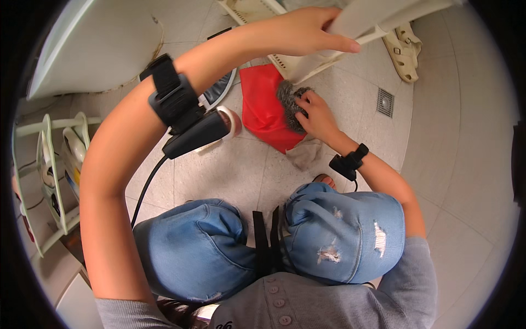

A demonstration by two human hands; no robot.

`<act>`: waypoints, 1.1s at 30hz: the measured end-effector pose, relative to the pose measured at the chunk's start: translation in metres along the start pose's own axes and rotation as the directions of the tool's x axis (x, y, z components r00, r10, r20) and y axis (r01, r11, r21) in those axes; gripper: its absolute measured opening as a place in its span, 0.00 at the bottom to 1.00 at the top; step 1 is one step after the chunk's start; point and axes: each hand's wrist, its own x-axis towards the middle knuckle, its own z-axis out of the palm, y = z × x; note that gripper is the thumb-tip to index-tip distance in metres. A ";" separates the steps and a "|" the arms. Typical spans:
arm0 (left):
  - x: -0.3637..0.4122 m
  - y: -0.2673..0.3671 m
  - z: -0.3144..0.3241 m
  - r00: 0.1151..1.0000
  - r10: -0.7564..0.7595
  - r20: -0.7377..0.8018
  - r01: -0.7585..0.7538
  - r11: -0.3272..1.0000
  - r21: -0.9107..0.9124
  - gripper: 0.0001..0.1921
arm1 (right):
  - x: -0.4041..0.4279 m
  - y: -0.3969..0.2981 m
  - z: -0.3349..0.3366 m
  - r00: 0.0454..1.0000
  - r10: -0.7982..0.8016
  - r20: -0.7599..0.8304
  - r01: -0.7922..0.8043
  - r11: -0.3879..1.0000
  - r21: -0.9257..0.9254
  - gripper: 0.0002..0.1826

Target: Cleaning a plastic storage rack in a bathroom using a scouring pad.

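My left hand (306,33) is up at the top, its thumb and fingers around a pale post of a white plastic shelf rack (361,18). Lower and to the right, my right hand (316,115) reaches over a dark grey, fuzzy bundle (291,109), fingertips on it; whether they pinch it cannot be told. The bundle lies against the right side of a red cloth or bag (261,109) on the tiled floor. A greyish-beige cloth (305,154) lies just below the red one.
Cream sandals (402,53) and a metal floor drain (385,102) are at the right. A roll-like object (230,121) stands partly behind the left wrist device. A pale green rack (49,172) holding items is at far left.
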 end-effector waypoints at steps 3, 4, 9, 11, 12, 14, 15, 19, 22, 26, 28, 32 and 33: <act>-0.003 -0.009 -0.001 0.992 0.057 -0.114 -0.027 0.969 0.245 0.34 | 0.032 -0.035 -0.015 0.999 -0.044 -0.021 0.036 0.961 -0.275 0.18; -0.005 -0.010 -0.002 0.991 0.059 -0.118 -0.029 0.970 0.240 0.34 | 0.043 -0.043 -0.010 0.998 -0.064 -0.027 0.049 0.921 -0.387 0.18; -0.005 0.002 -0.003 0.996 0.032 -0.084 -0.011 0.972 0.236 0.30 | 0.063 -0.032 0.028 0.989 0.150 0.014 -0.095 0.692 -0.716 0.19; -0.005 0.001 -0.003 0.996 0.040 -0.075 -0.020 0.968 0.250 0.30 | 0.050 -0.029 0.031 0.988 0.149 0.048 -0.066 0.677 -0.733 0.19; -0.004 0.001 -0.004 0.997 0.052 -0.058 -0.034 0.961 0.274 0.29 | 0.040 -0.023 0.026 0.990 0.117 0.078 -0.027 0.702 -0.712 0.17; -0.005 0.001 -0.002 0.994 0.058 -0.089 -0.032 0.961 0.274 0.28 | 0.026 -0.009 0.011 0.968 0.151 0.203 0.028 0.733 -0.679 0.15; -0.009 0.001 -0.002 0.992 0.053 -0.113 -0.019 0.961 0.276 0.28 | 0.020 -0.002 0.002 0.931 0.210 0.299 0.046 0.744 -0.666 0.14; -0.013 0.005 -0.005 0.989 0.070 -0.132 -0.038 0.971 0.236 0.32 | 0.032 0.006 -0.069 0.915 0.300 0.270 -0.089 0.803 -0.589 0.15; -0.010 0.005 -0.002 0.990 0.066 -0.124 -0.036 0.972 0.233 0.31 | 0.061 0.048 -0.068 0.972 0.127 0.197 -0.028 0.898 -0.439 0.14; -0.010 0.006 -0.002 0.991 0.070 -0.112 -0.042 0.970 0.239 0.29 | 0.106 0.104 -0.056 0.960 -0.195 0.199 0.212 0.975 -0.068 0.14; -0.007 0.006 -0.002 0.990 0.077 -0.117 -0.045 0.966 0.253 0.27 | 0.102 0.113 -0.055 0.961 -0.176 0.212 0.192 0.980 -0.059 0.14; -0.016 0.006 0.000 0.994 0.040 -0.106 -0.023 0.987 0.159 0.29 | 0.103 0.103 -0.045 0.957 -0.142 0.254 0.150 0.989 -0.011 0.14; -0.016 0.004 0.002 0.987 0.084 -0.135 -0.063 0.986 0.155 0.30 | 0.102 0.102 -0.044 0.956 -0.128 0.265 0.134 0.991 -0.005 0.15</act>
